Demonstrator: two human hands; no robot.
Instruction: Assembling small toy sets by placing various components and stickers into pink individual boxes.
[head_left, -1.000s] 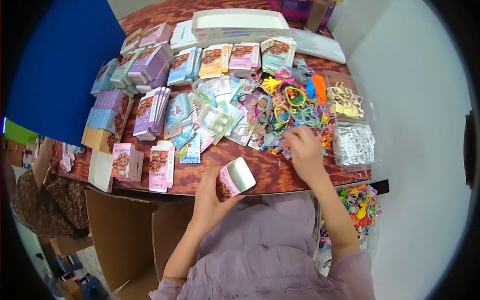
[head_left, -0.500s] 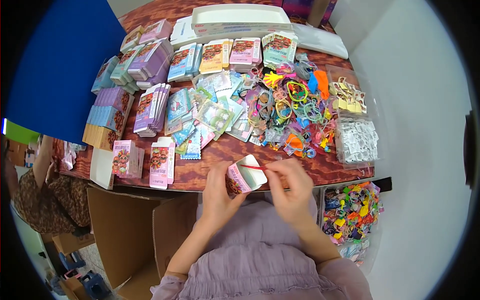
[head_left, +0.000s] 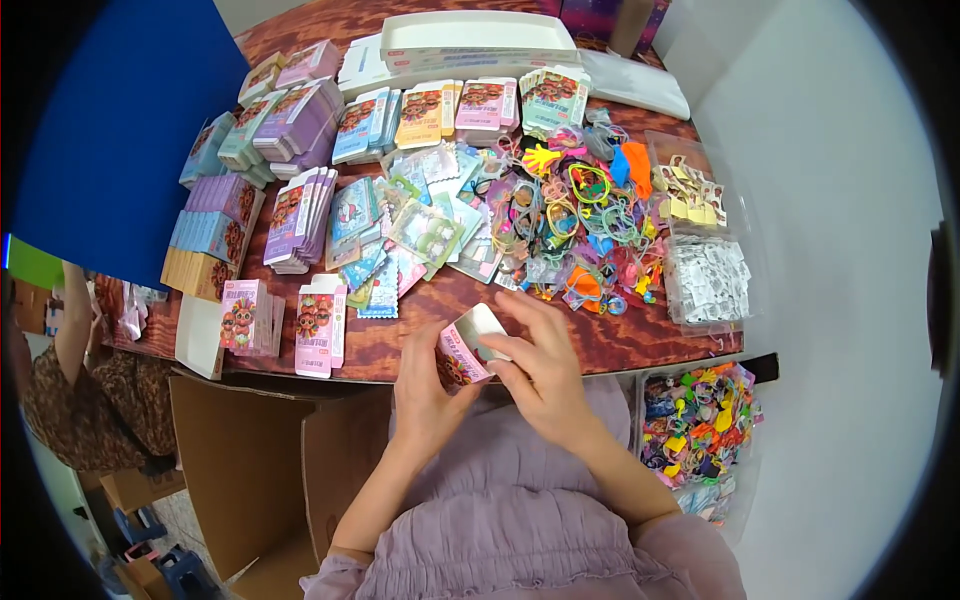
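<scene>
A small pink carton [head_left: 462, 358] with its top open and white inside is held tilted above my lap at the table's front edge. My left hand [head_left: 428, 385] wraps round its left side. The fingers and thumb of my right hand [head_left: 540, 375] close on the carton's right edge, by the raised white flap. A bit of red shows inside the opening, partly hidden by the fingers. Beyond my hands lie a pile of stickers and cards [head_left: 425, 230] and a heap of colourful small toys and bands [head_left: 575, 215].
Stacks of flat printed cartons [head_left: 295, 120] line the table's back and left. A clear tray [head_left: 708, 280] of white packets stands at right, with a bin of bright trinkets [head_left: 700, 420] below. A brown cardboard box [head_left: 240, 470] stands at lower left. Another person's arm [head_left: 72, 325] shows far left.
My right hand has moved left, from holding a thin red strip at the carton's mouth to gripping the carton's edge. The strip is now mostly out of sight. The carton has shifted slightly left.
</scene>
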